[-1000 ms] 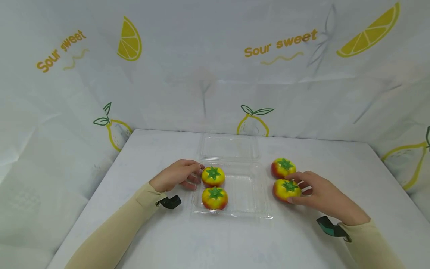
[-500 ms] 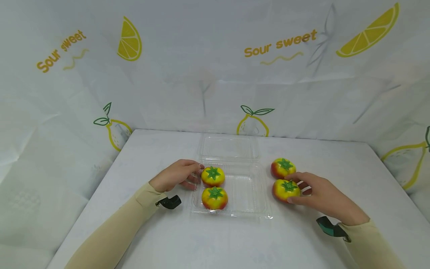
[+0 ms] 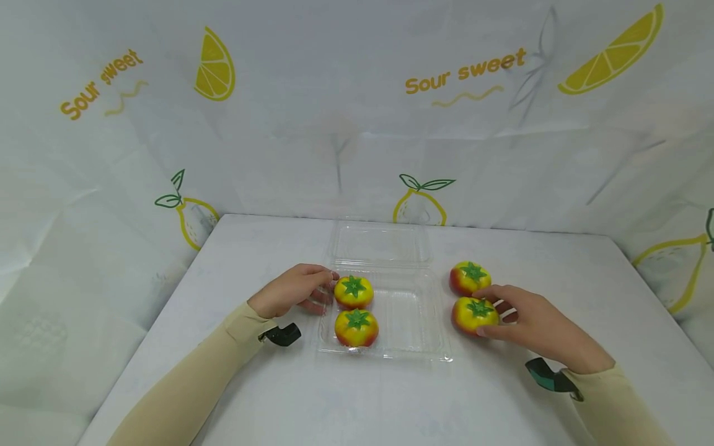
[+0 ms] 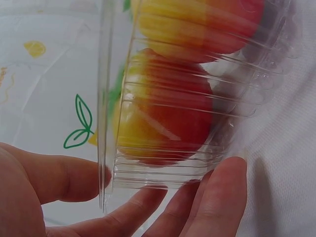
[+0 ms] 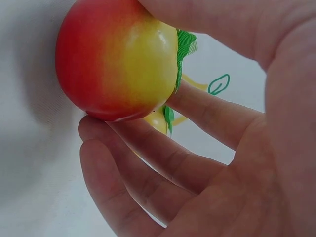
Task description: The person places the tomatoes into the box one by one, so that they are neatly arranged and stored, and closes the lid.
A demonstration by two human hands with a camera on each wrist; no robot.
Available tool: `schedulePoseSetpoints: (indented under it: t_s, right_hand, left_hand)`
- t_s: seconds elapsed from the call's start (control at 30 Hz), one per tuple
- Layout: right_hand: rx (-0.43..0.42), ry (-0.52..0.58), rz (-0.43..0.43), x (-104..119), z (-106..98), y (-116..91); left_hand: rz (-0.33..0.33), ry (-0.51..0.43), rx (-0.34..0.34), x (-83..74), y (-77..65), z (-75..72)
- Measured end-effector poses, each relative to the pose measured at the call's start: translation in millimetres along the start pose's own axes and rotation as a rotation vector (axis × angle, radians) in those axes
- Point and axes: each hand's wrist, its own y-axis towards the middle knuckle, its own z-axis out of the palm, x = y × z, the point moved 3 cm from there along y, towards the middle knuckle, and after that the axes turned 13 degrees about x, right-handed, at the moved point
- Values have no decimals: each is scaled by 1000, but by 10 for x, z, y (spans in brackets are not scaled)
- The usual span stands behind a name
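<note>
A clear plastic clamshell container (image 3: 409, 322) lies open on the table, its lid (image 3: 382, 243) folded back. Two red-and-yellow toy tomatoes with green leafy tops sit in its left half: a rear tomato (image 3: 354, 293) and a front tomato (image 3: 357, 328). My left hand (image 3: 295, 289) holds the container's left side, thumb at the rim and fingers against the ribbed wall (image 4: 168, 170). Right of the container, my right hand (image 3: 527, 319) grips a third tomato (image 3: 474, 314) between thumb and fingers; it appears to rest on the table. Behind it, touching or nearly so, is another tomato (image 3: 470, 278).
The white-covered table (image 3: 362, 402) ends at a back edge against a white curtain (image 3: 312, 124) printed with lemons and lettering. A dark wrist-camera mount shows below each wrist, the left mount (image 3: 283, 335) and the right mount (image 3: 551, 376).
</note>
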Motion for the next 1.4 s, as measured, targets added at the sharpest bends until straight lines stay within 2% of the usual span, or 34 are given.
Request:
schedulePoseSetpoints:
  t_s: [0.47, 0.73, 1.03, 1.23, 1.4]
  right_hand:
    - [-14, -44, 2, 108, -78, -7]
    - [-71, -67, -53, 244, -216, -32]
    - [-86, -58, -120, 555, -317, 81]
    - [-53, -16, -137, 738, -303, 201]
    - [-33, -22, -140, 855, -258, 329]
  left_hand:
    - [2, -3, 3, 30, 19, -32]
    - [0, -3, 2, 41, 16, -24]
    - [0, 0, -4, 31, -8, -14]
    - [2, -6, 0, 36, 9, -20]
    - [4, -11, 4, 20, 17, -21]
